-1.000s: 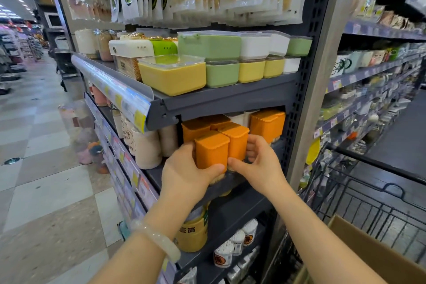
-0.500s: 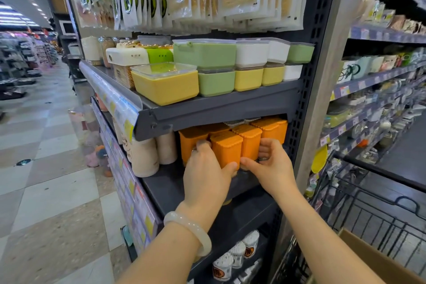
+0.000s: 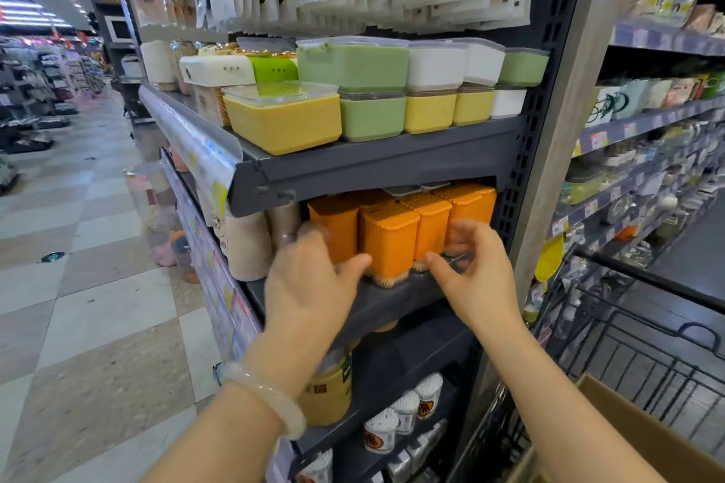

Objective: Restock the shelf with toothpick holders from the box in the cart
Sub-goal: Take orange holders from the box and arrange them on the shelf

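Evidently the left hand (image 3: pixel 310 278), fingers loosely spread, touches the leftmost toothpick holders (image 3: pixel 388 239), which stand on the shelf (image 3: pixel 392 298) between both palms. Right hand (image 3: pixel 476 278) hovers open, gripping nothing. Light, rigid, smooth plastic: pinch each across its flat sides.

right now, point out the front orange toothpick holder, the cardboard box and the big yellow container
front orange toothpick holder (image 3: pixel 388 243), head view, middle of its orange front face
cardboard box (image 3: pixel 635 431), head view, its inner brown wall
big yellow container (image 3: pixel 284 125), head view, its yellow front side
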A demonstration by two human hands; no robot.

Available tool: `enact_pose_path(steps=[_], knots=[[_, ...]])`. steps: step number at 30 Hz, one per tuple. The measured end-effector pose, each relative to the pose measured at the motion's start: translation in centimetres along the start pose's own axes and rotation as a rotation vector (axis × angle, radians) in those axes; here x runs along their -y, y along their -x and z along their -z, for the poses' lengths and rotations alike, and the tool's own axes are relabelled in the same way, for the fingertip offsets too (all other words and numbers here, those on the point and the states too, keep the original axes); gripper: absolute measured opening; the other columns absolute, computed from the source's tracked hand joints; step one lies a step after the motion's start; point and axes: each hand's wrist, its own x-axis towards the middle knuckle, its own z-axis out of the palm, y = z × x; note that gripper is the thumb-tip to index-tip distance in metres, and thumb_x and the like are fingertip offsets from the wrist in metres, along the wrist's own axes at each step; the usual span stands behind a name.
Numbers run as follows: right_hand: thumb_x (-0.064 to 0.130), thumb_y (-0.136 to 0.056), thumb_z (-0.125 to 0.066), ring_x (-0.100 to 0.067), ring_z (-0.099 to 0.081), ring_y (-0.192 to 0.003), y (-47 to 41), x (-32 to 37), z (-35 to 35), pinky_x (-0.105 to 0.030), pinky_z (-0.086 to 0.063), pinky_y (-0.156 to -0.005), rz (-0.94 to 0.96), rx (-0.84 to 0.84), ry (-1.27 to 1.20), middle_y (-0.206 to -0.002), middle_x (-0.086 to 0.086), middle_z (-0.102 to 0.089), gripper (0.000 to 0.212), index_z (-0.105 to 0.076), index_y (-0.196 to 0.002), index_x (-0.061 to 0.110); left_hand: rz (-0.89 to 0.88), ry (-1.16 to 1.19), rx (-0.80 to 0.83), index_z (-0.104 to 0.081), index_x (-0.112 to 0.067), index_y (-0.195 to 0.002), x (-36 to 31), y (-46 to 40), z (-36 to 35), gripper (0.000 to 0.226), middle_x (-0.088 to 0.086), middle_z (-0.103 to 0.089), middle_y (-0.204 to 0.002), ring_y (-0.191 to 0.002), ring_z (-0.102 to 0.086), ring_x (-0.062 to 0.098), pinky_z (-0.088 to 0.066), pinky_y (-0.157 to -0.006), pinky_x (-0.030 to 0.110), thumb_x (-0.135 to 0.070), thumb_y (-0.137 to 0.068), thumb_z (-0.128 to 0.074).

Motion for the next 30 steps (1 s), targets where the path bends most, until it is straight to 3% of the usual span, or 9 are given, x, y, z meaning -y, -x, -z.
enact_pose_path(steps=[2, 7, 10, 16, 21, 25, 27, 30], knots=[[0.021, -0.080, -0.073, -0.011, -0.054, -0.096, 0.5, 0.7, -0.1, -0.012, -0.039, -0.075, 0.045, -0.004, -0.008, -0.111, 0.000, -0.052, 0.045, -0.052, -0.118, 0.017, 0.042, -0.026, -0.028, -0.056, -0.007, -0.111, 1.2, -0.8, 0.8, 0.048, 0.011, -0.060, -0.107, -0.102, -0.057, 0.028, -0.048, -0.086, 0.039, -0.045, -0.083, -0.065], [0.036, -0.072, -0.078, -0.013, -0.054, -0.093, 1.9, 2.1, -2.0, -0.024, -0.042, -0.078, 0.010, 0.034, -0.021, -0.110, 0.001, -0.050, 0.061, -0.047, -0.122, 0.016, 0.038, -0.124, 0.124, -0.052, -0.004, -0.116, 1.7, -2.5, 0.1, 0.048, 0.015, -0.059, -0.109, -0.102, -0.056, 0.030, -0.046, -0.088, 0.038, -0.044, -0.089, -0.056], [0.037, -0.069, -0.081, -0.013, -0.050, -0.097, 2.5, 2.1, -3.1, -0.022, -0.038, -0.078, -0.040, 0.062, -0.008, -0.110, 0.000, -0.050, 0.067, -0.044, -0.121, 0.015, 0.004, -0.043, 0.135, -0.047, -0.006, -0.122, 2.2, -3.3, -0.8, 0.053, 0.012, -0.059, -0.113, -0.103, -0.057, 0.028, -0.046, -0.088, 0.037, -0.043, -0.086, -0.061], [0.030, -0.076, -0.077, -0.013, -0.048, -0.095, 2.7, 1.9, -3.7, -0.022, -0.037, -0.078, -0.073, 0.053, 0.012, -0.109, 0.000, -0.048, 0.054, -0.042, -0.115, 0.018, 0.108, 0.236, 0.244, -0.045, -0.014, -0.128, 2.2, -4.1, -1.0, 0.054, 0.008, -0.056, -0.127, -0.115, -0.053, 0.026, -0.041, -0.097, 0.035, -0.036, -0.085, -0.066], [0.034, -0.077, -0.076, -0.011, -0.047, -0.095, 2.8, 2.2, -3.8, -0.021, -0.037, -0.079, -0.101, 0.053, 0.048, -0.109, 0.000, -0.046, 0.060, -0.046, -0.123, 0.011, 0.011, 0.144, 0.205, -0.045, -0.011, -0.129, 2.5, -3.0, 1.1, 0.062, 0.009, -0.054, -0.129, -0.118, -0.051, 0.025, -0.038, -0.092, 0.028, -0.034, -0.079, -0.073], [0.041, -0.073, -0.077, -0.017, -0.050, -0.098, 2.9, 2.6, -4.2, -0.034, -0.046, -0.087, -0.132, 0.020, 0.075, -0.107, -0.001, -0.047, 0.065, -0.048, -0.122, 0.009, 0.027, 0.117, 0.190, -0.048, -0.011, -0.125, 3.3, -1.9, 2.2, 0.065, 0.008, -0.057, -0.123, -0.111, -0.055, 0.024, -0.042, -0.084, 0.027, -0.038, -0.074, -0.077], [0.044, -0.073, -0.077, -0.022, -0.052, -0.101, 2.7, 2.9, -4.4, -0.044, -0.046, -0.091, -0.144, 0.006, 0.101, -0.104, 0.000, -0.047, 0.062, -0.049, -0.118, 0.011, 0.021, 0.128, 0.190, -0.050, -0.011, -0.122, 3.3, -1.7, 2.3, 0.064, 0.008, -0.059, -0.120, -0.107, -0.057, 0.023, -0.042, -0.080, 0.026, -0.038, -0.072, -0.078], [0.044, -0.073, -0.076, -0.023, -0.054, -0.103, 2.8, 3.1, -4.5, -0.048, -0.045, -0.093, -0.157, 0.004, 0.105, -0.103, 0.002, -0.049, 0.057, -0.052, -0.114, 0.013, 0.011, 0.168, 0.189, -0.051, -0.010, -0.119, 3.3, -1.5, 2.6, 0.063, 0.007, -0.061, -0.116, -0.104, -0.058, 0.021, -0.041, -0.077, 0.025, -0.036, -0.070, -0.080]])
